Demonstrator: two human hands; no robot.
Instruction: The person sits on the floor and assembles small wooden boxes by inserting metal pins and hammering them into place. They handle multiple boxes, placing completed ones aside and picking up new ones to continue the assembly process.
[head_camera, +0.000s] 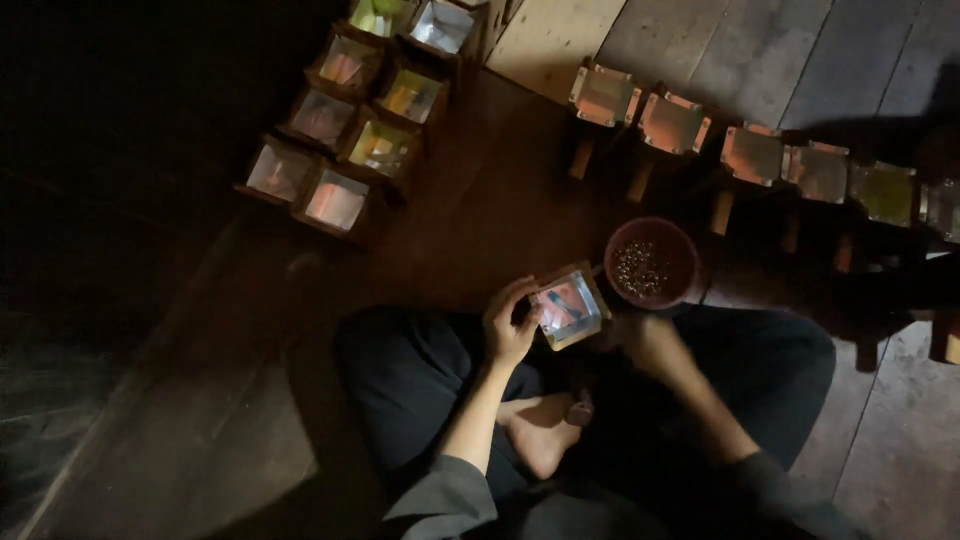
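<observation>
A small square wooden-framed box (569, 306) with clear panels and coloured inside sits tilted above the lap, just beside a bowl.

You sit cross-legged, knees spread toward four and eight o'clock, one bare foot (540, 430) tucked in at the centre. Your left forearm runs up from six o'clock toward twelve, bare below a pushed-up grey sleeve. Your left hand (510, 322) has its fingers curled in a grip, thumb toward three o'clock. Your right forearm angles in from five o'clock; your right hand (628, 335) lies in shadow, its fingers unclear.
</observation>
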